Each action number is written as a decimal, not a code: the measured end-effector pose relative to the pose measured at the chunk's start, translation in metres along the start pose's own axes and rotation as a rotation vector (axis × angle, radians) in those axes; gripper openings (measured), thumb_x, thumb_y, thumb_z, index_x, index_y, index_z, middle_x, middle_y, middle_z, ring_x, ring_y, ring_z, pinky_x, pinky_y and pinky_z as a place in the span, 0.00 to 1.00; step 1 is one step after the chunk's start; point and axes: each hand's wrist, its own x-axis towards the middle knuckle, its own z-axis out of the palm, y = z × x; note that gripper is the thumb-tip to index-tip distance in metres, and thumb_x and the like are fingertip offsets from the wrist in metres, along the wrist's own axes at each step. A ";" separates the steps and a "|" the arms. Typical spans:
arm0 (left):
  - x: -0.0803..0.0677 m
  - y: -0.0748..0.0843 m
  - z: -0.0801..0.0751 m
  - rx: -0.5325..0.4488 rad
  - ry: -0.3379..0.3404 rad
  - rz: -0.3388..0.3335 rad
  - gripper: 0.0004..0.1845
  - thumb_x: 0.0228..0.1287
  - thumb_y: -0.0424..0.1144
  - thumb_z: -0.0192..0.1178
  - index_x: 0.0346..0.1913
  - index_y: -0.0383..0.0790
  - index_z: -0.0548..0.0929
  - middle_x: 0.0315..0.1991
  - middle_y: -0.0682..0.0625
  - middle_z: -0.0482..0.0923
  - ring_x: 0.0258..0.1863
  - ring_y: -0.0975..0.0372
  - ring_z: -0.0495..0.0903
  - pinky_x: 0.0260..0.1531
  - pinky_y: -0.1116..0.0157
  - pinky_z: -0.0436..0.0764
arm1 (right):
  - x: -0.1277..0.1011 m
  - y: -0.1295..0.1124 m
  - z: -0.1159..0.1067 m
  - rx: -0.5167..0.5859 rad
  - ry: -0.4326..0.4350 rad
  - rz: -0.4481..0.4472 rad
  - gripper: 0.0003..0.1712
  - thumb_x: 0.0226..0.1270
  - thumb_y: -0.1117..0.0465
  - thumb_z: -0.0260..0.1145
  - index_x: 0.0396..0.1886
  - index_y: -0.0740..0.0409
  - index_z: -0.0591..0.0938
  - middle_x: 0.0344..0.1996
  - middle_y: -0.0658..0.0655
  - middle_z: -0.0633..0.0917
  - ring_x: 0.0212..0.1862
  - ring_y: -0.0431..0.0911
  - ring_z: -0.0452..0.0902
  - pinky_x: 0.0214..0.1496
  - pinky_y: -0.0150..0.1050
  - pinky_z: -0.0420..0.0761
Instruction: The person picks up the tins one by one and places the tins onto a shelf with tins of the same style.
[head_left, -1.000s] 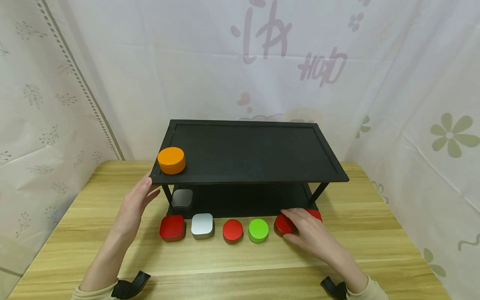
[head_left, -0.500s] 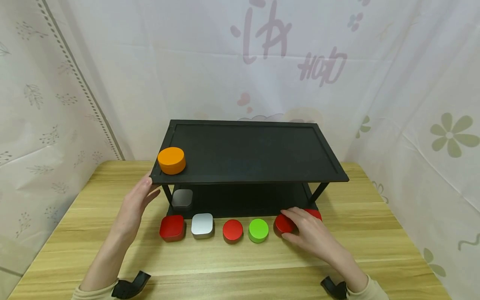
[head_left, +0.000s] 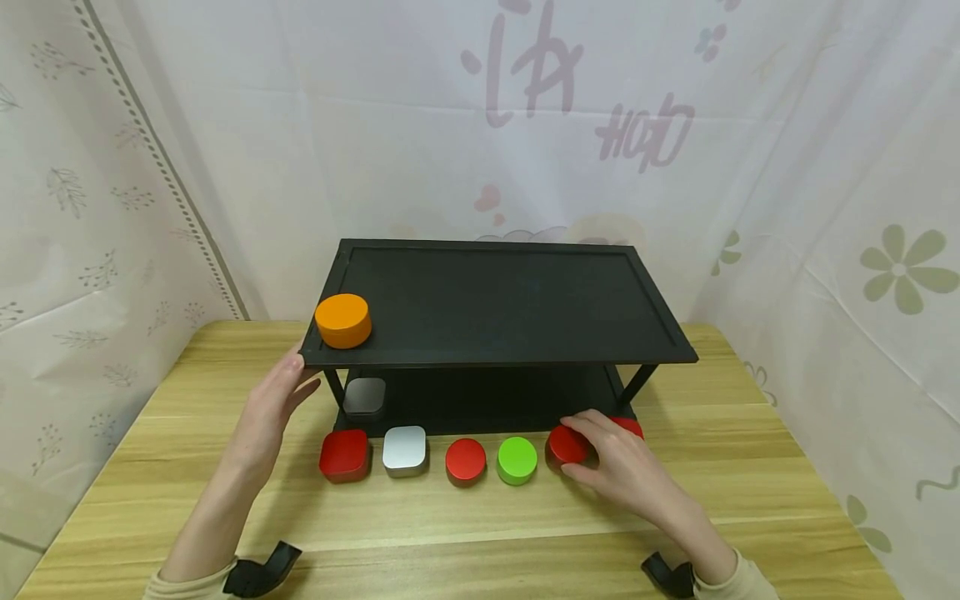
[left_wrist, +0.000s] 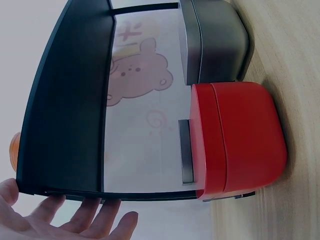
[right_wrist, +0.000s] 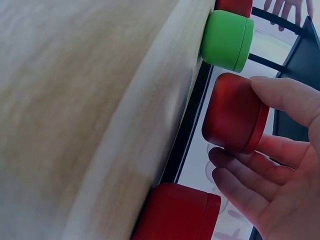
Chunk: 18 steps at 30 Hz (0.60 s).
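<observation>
My right hand pinches a round red lidded tin between thumb and fingers. In the right wrist view its base looks slightly off the tabletop. A green round tin and another red round tin stand left of it. Partly behind the right hand is one more red tin. My left hand touches the left edge of a black two-tier shelf, its fingers fairly straight. Nearby are a square red tin and a square silver tin.
An orange round tin stands on the upper tier's left front corner. A grey square tin sits on the lower tier at the left. The shelf stands on a wooden table before a printed cloth.
The right hand and the red round tin have risen very slightly, with a small shift to the left. The left hand, shelf and other tins look unmoved.
</observation>
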 end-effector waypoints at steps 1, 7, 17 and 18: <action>0.000 0.000 0.000 0.003 0.000 -0.003 0.27 0.86 0.48 0.38 0.79 0.41 0.65 0.71 0.65 0.69 0.64 0.76 0.74 0.62 0.81 0.73 | 0.000 -0.001 0.000 0.005 0.001 0.003 0.31 0.55 0.51 0.81 0.59 0.52 0.85 0.53 0.48 0.85 0.46 0.38 0.82 0.45 0.31 0.87; 0.000 -0.001 -0.001 0.007 0.003 -0.002 0.27 0.86 0.49 0.38 0.78 0.42 0.66 0.71 0.66 0.69 0.64 0.76 0.74 0.62 0.81 0.73 | 0.002 -0.003 -0.003 0.055 0.018 0.025 0.31 0.54 0.53 0.81 0.59 0.52 0.84 0.53 0.47 0.84 0.47 0.37 0.81 0.46 0.31 0.87; 0.001 -0.001 -0.001 0.002 -0.008 0.009 0.27 0.86 0.48 0.38 0.78 0.41 0.67 0.73 0.65 0.68 0.65 0.76 0.74 0.62 0.81 0.73 | 0.001 -0.010 -0.010 0.161 0.051 0.010 0.32 0.54 0.56 0.81 0.61 0.53 0.83 0.54 0.45 0.83 0.49 0.36 0.81 0.48 0.31 0.88; 0.001 -0.001 -0.001 0.002 -0.008 0.009 0.27 0.86 0.48 0.38 0.78 0.41 0.67 0.73 0.65 0.68 0.65 0.76 0.74 0.62 0.81 0.73 | 0.001 -0.011 -0.011 0.171 0.059 0.002 0.32 0.54 0.56 0.81 0.61 0.53 0.83 0.54 0.45 0.82 0.49 0.36 0.81 0.48 0.31 0.88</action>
